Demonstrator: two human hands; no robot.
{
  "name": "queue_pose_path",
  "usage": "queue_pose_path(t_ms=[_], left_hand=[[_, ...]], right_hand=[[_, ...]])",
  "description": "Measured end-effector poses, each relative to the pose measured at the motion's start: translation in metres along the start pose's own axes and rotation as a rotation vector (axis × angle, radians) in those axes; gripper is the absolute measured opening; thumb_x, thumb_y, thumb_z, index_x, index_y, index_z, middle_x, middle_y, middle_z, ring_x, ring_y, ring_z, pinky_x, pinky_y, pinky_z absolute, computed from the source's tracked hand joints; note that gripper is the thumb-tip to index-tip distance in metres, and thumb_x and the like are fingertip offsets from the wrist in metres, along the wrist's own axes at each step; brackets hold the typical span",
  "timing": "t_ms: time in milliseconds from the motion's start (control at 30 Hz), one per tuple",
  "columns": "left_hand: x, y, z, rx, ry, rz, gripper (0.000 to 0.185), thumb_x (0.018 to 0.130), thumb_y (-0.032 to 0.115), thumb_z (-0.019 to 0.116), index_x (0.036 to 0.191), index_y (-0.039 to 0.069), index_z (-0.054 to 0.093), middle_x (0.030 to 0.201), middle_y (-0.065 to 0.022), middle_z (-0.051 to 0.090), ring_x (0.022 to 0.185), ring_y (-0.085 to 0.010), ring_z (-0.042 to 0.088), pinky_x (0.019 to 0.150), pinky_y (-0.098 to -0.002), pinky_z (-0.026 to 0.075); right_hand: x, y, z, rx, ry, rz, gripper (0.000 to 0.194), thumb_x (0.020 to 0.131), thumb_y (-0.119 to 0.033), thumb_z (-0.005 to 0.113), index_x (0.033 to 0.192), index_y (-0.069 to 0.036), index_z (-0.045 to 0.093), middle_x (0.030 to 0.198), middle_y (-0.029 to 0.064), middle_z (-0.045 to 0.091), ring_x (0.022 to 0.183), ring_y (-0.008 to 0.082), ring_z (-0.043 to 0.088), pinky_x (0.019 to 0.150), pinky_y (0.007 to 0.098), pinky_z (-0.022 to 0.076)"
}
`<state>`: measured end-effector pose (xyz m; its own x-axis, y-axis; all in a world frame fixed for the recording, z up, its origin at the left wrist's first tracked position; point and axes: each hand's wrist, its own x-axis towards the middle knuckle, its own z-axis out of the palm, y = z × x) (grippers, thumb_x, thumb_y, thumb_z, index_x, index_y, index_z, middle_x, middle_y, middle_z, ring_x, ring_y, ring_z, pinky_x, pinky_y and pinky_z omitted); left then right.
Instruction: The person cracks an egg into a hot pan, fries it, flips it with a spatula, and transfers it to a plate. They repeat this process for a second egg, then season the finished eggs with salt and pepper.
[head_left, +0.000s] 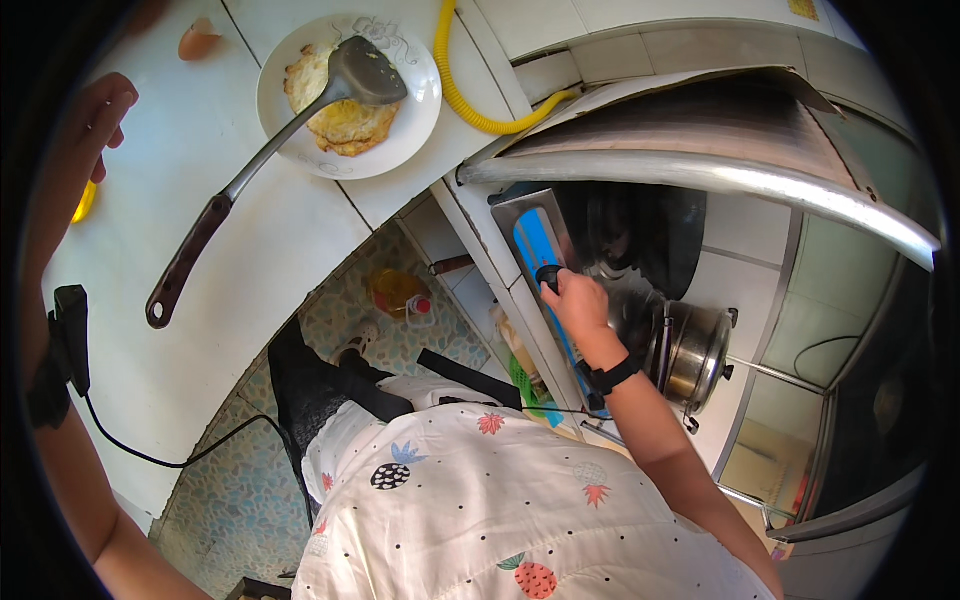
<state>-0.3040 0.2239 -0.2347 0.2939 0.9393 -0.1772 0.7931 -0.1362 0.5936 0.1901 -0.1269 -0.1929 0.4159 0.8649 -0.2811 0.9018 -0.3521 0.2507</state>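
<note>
My right hand (579, 304) grips the black control knob (550, 277) on the blue-and-steel front panel of a gas stove (536, 232). My left hand (105, 120) is at the far left above the white tiled counter, its fingers curled with nothing seen in them. To its right a white plate (274, 124) holds fried eggs (356, 131). A metal spatula (367, 71) rests with its blade on the eggs and its dark handle over the counter. A broken eggshell (199, 41) lies near the plate. Something yellow (85, 202) shows partly behind my left hand.
A lidded steel pot (690, 356) stands on the stove side at the right. A yellow corrugated hose (469, 112) runs past the plate. A metal rail (675, 169) crosses above the stove. An oil bottle (397, 292) stands on the floor. A black cable (187, 461) hangs from my left wrist.
</note>
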Motion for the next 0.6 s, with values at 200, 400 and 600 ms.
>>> queue_pose_path(t_ms=[200,400,600], left_hand=[[-0.01,0.002,-0.003,-0.053,0.059,0.07,0.031,0.1,0.035,0.043,0.117,0.01,0.052,0.093,-0.0032,0.052,0.073,-0.0066,0.048,0.049,-0.0177,0.036],[-0.008,0.011,-0.006,0.013,-0.101,0.042,0.027,0.101,0.033,0.043,0.111,0.01,0.055,0.084,-0.0025,0.051,0.069,-0.0063,0.047,0.046,-0.0176,0.035],[-0.014,0.01,-0.001,0.0,-0.063,0.085,0.026,0.101,0.032,0.043,0.11,0.011,0.054,0.084,-0.0024,0.05,0.07,-0.0069,0.048,0.047,-0.018,0.034]], right_hand=[[-0.011,0.003,0.02,0.972,-0.158,0.654,0.041,0.088,-0.039,0.063,0.076,0.0,0.061,0.073,0.0131,0.067,0.065,0.0197,0.066,0.058,0.0294,0.0537],[-0.021,0.0,0.029,1.351,-0.128,0.843,0.046,0.09,-0.04,0.06,0.086,0.007,0.062,0.079,0.0139,0.068,0.063,0.0194,0.067,0.055,0.0277,0.0554],[-0.014,0.003,0.024,0.828,-0.169,0.551,0.045,0.088,-0.04,0.062,0.078,0.004,0.064,0.071,0.0145,0.068,0.062,0.0197,0.067,0.054,0.0301,0.0529]])
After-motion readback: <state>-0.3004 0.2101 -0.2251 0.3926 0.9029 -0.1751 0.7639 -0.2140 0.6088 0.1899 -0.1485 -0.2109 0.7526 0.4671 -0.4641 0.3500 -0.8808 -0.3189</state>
